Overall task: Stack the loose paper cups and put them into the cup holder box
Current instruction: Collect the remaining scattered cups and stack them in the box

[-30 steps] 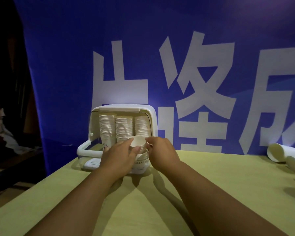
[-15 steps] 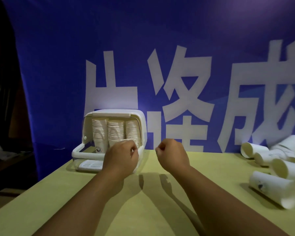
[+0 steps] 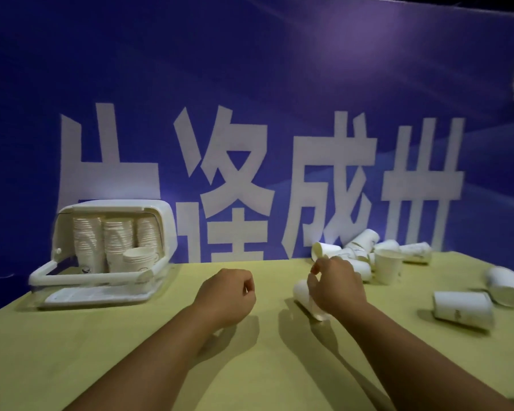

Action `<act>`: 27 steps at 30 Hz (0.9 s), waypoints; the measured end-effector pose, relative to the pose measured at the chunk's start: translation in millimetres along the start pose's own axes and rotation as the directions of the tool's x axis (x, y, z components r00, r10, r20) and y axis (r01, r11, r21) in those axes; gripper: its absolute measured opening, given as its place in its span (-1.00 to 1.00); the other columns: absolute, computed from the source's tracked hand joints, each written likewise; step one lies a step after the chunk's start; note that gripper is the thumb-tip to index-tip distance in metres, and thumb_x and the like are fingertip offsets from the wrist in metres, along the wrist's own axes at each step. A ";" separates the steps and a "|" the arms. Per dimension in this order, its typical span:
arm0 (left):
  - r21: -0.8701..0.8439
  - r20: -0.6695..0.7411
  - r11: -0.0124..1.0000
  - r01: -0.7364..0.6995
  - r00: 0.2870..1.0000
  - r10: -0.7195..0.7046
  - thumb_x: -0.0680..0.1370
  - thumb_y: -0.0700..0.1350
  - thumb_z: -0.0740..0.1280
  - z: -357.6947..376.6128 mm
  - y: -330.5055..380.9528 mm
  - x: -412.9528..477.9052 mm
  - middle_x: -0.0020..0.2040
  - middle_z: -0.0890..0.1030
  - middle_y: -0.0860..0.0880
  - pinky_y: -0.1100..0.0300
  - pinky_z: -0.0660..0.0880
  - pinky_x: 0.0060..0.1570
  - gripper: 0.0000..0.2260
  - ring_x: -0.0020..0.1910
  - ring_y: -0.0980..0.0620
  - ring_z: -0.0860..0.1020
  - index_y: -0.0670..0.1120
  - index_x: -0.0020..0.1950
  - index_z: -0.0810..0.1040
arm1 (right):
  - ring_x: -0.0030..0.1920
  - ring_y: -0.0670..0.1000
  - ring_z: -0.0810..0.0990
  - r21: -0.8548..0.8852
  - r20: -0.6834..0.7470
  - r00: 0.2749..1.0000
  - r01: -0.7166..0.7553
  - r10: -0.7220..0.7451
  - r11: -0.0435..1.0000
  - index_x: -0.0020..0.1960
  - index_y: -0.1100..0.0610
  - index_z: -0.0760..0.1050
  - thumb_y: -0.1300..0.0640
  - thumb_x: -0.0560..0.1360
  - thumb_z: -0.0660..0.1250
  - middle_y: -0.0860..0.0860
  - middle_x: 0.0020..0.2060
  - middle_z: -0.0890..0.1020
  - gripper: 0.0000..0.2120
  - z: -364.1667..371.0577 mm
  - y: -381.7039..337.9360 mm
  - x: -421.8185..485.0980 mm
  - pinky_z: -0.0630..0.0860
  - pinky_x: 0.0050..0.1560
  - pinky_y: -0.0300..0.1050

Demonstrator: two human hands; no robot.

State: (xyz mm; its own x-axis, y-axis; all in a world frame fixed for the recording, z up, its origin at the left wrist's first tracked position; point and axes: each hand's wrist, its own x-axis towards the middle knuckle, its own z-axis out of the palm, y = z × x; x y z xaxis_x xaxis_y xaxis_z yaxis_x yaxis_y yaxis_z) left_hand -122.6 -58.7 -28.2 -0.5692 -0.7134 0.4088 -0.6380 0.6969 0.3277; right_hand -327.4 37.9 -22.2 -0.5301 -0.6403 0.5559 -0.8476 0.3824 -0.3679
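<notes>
We see both forearms reaching out from the lower edge over the yellow-green desk [image 3: 267,372], palms turned down and wrists nearly level. The left hand [image 3: 226,294] hangs over the middle of the desk with its fingers curled into a fist that holds nothing, the thumb lying against the forefinger. The right hand [image 3: 336,287] is a little farther forward and to the right, its fingers bent and its thumb tip drawn up to the forefinger. A paper cup [image 3: 302,294] lies on its side just beneath and left of this hand, partly hidden by the palm and blurred, so we cannot tell whether the hand has hold of it or only hovers in front of it. At the far left of the desk stands the white cup holder box [image 3: 62,232] with its lid swung up. Three tall stacks of cups [image 3: 87,243] stand in a row inside it, and a shorter stack [image 3: 139,258] stands in front of them on the right side. Well apart from the box, against the blue banner [image 3: 250,84], a heap of loose cups [image 3: 361,247] lies tumbled, with one upright cup [image 3: 387,268] at its front. Two more cups lie on their sides nearer the right edge [image 3: 462,310].
</notes>
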 end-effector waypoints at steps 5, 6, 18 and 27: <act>-0.119 0.093 0.989 -0.083 0.991 0.094 0.54 0.22 0.37 31.8 48.2 12.4 0.28 0.47 0.21 0.16 0.53 0.11 -0.60 0.13 0.14 0.51 0.21 0.35 0.42 | -0.21 -0.06 0.58 0.110 0.082 0.988 -0.139 0.130 0.984 -0.08 0.01 0.55 0.06 0.57 0.28 -0.05 -0.19 0.62 -0.91 4.1 64.9 10.4 0.63 -0.11 -0.06; -0.141 0.108 0.985 -0.101 0.987 0.117 0.53 0.25 0.37 37.9 55.9 15.3 0.37 0.43 0.20 0.13 0.50 0.18 -0.51 0.23 0.11 0.48 0.22 0.42 0.38 | -0.17 -0.06 0.57 0.115 0.121 0.982 -0.158 0.144 0.981 -0.02 0.01 0.54 0.07 0.57 0.29 -0.03 -0.10 0.63 -0.94 8.0 75.3 11.6 0.62 -0.07 -0.09; -0.146 0.172 0.976 -0.160 0.968 0.184 0.50 0.34 0.32 93.5 64.3 48.2 0.53 0.27 0.22 0.05 0.41 0.36 -0.36 0.41 0.12 0.30 0.25 0.52 0.21 | 0.54 0.36 -0.11 -0.136 0.451 0.884 -0.066 0.121 0.988 0.53 -0.36 -0.22 -0.24 0.59 0.10 0.14 0.55 -0.36 -0.35 60.4 114.2 48.8 0.08 0.49 0.26; -0.103 0.152 0.980 -0.170 0.971 0.184 0.37 0.35 0.43 97.6 55.4 53.0 0.54 0.25 0.23 0.06 0.42 0.35 -0.17 0.41 0.14 0.32 0.22 0.55 0.16 | 0.55 0.26 0.00 -0.222 0.378 0.905 -0.115 0.194 0.968 0.60 0.09 -0.27 -0.20 0.61 0.11 0.03 0.56 -0.35 -0.20 76.3 111.0 60.3 0.18 0.46 0.18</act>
State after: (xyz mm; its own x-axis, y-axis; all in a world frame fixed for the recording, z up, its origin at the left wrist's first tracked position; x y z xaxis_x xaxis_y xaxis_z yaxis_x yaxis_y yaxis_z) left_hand -238.8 -65.1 -71.5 -0.7494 -0.5755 0.3275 -0.4753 0.8118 0.3391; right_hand -451.7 -9.1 -86.4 -0.6360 -0.7570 0.1500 -0.7647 0.5920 -0.2546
